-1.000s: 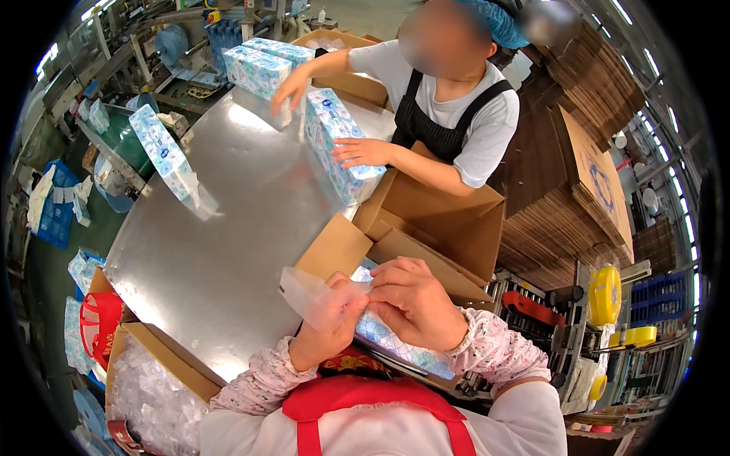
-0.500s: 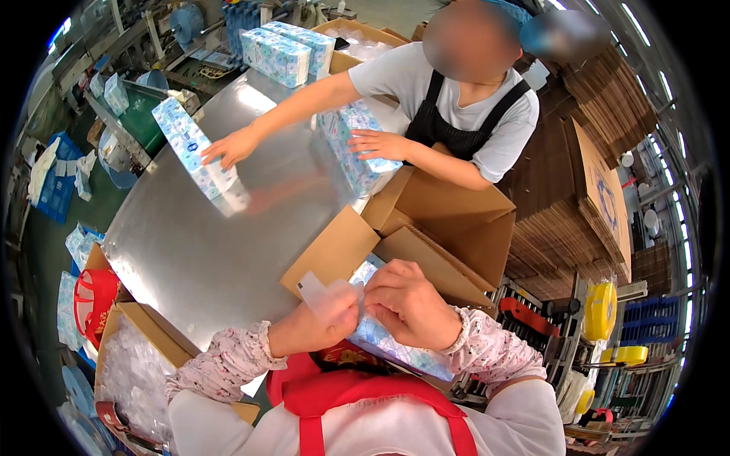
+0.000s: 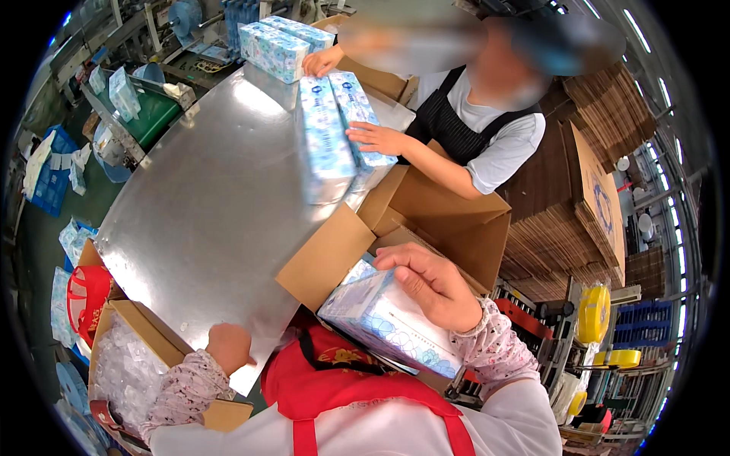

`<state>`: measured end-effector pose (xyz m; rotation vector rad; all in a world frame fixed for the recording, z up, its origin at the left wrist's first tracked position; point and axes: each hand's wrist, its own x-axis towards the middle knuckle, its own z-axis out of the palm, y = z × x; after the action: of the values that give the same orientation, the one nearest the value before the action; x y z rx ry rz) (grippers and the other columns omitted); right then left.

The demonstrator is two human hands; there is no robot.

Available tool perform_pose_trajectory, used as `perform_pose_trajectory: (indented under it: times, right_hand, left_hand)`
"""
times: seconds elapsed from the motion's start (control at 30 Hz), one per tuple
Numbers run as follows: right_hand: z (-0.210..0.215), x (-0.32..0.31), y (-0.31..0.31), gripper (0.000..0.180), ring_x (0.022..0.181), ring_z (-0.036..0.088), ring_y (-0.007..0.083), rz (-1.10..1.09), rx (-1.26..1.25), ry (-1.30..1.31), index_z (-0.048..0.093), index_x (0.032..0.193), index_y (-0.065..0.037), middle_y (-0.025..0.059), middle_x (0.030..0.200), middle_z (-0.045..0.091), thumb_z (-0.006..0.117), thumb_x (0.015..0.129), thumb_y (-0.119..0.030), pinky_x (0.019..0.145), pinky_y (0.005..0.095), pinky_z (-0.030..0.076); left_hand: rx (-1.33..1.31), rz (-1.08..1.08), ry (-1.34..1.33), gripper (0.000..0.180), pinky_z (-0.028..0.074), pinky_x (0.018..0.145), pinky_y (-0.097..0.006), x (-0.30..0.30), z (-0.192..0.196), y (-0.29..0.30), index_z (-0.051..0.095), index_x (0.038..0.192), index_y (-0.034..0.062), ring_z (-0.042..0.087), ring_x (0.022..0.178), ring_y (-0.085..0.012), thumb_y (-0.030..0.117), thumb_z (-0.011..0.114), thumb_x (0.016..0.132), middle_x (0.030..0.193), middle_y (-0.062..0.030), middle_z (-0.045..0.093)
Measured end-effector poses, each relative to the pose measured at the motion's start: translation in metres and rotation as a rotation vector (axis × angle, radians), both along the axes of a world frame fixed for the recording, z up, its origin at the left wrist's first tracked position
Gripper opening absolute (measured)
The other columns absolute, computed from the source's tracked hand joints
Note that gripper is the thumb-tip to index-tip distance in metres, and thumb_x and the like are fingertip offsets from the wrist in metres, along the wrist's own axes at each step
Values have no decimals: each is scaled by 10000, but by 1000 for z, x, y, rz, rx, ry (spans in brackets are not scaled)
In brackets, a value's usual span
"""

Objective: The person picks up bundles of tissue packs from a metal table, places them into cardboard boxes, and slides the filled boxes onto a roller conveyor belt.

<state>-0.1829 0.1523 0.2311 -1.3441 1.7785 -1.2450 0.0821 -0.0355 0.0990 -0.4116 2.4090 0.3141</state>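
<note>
My right hand [image 3: 433,287] lies over the top of a white-and-blue floral tissue pack [image 3: 395,319], its fingers bent and the thumb along the pack. The pack rests tilted between my red apron and an open cardboard carton [image 3: 449,216]. My left hand [image 3: 230,346] is curled in a fist over the near left table edge, beside a carton of clear plastic pieces [image 3: 133,368]. What it holds, if anything, is hidden.
Across the metal table [image 3: 198,197], a co-worker's two hands rest on two long floral packs [image 3: 325,137]. More packs [image 3: 275,52] stand behind. Stacked flat cardboard [image 3: 544,205] is at the right, with yellow tape rolls [image 3: 593,313]. A red bag [image 3: 87,300] hangs at the left.
My left hand has moved from the pack down-left to the table edge, and the clear film is no longer seen there. The co-worker has drawn a pack rightward beside another.
</note>
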Motion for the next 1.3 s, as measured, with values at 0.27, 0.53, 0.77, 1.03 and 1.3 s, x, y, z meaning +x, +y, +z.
perform_pose_trajectory:
  times: [0.27, 0.53, 0.77, 1.03, 1.3]
  right_hand:
    - [4, 2, 0, 183, 900, 507, 82, -199, -117, -322, 544, 1041, 6, 43, 1005, 561, 454, 903, -74, 798, 216, 392]
    - [-10, -33, 66, 292, 1018, 546, 243, -593, -862, -286, 483, 1098, 31, 142, 1038, 577, 428, 917, -192, 955, 384, 383]
    - [-102, -1, 107, 400, 956, 545, 194, -790, -618, -848, 498, 1104, -15, 113, 1005, 575, 401, 926, -359, 831, 324, 440]
    - [-89, 14, 109, 884, 1074, 462, 216, -597, -18, -313, 318, 1270, 3, 103, 1194, 440, 820, 570, -193, 890, 311, 388]
    - [-170, -31, 133, 880, 1026, 411, 371, -572, 469, 784, 320, 1269, -5, 194, 1090, 437, 734, 501, -119, 899, 433, 313]
  left_hand:
    - [946, 51, 1025, 926, 317, 973, -399, -100, 80, 51, 288, 1327, 4, 377, 1174, -354, 405, 756, 636, 1285, -218, 351]
    - [988, 15, 1013, 717, 365, 906, -369, -156, 49, 64, 426, 1224, -5, 444, 1086, -312, 311, 743, 665, 1193, -163, 429]
    - [1185, 54, 890, 980, 265, 1017, -344, -175, 20, 58, 244, 1352, -5, 359, 1220, -262, 247, 807, 591, 1301, -159, 386]
    - [1685, 514, 856, 838, 375, 943, -325, -191, 33, 66, 325, 1311, 0, 435, 1143, -188, 66, 775, 607, 1223, -79, 462]
    - [835, 424, 900, 462, 400, 873, -371, -181, -64, 55, 509, 1101, -40, 510, 1019, -313, 153, 666, 712, 1109, -187, 527]
